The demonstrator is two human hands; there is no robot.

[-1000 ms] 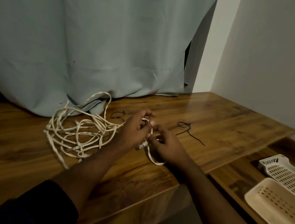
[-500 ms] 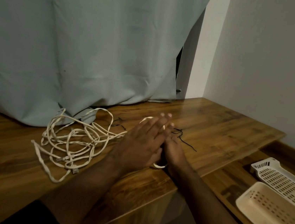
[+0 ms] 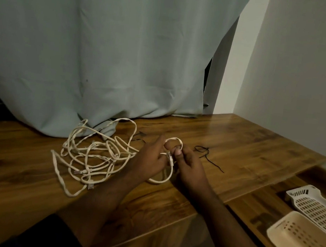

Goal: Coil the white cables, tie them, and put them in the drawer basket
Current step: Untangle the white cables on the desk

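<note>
— Right hand (image 3: 188, 166) status?
— Fingers curled, pinching the connector end (image 3: 169, 159) of one white cable (image 3: 173, 141), which forms a small loop above both hands.
— Left hand (image 3: 150, 160)?
— Fingers extended and relaxed, lying against the same loop; no firm grip is visible.
— Location of remaining cable?
— White cables (image 3: 93, 154) lie in a loose tangle on the counter (image 3: 247, 145), just left of the left hand. Black ties (image 3: 205, 151) lie on the counter beyond the right hand. Two perforated baskets, cream (image 3: 304, 245) and white (image 3: 315, 205), sit in the lower drawer (image 3: 254, 207) at right.
</note>
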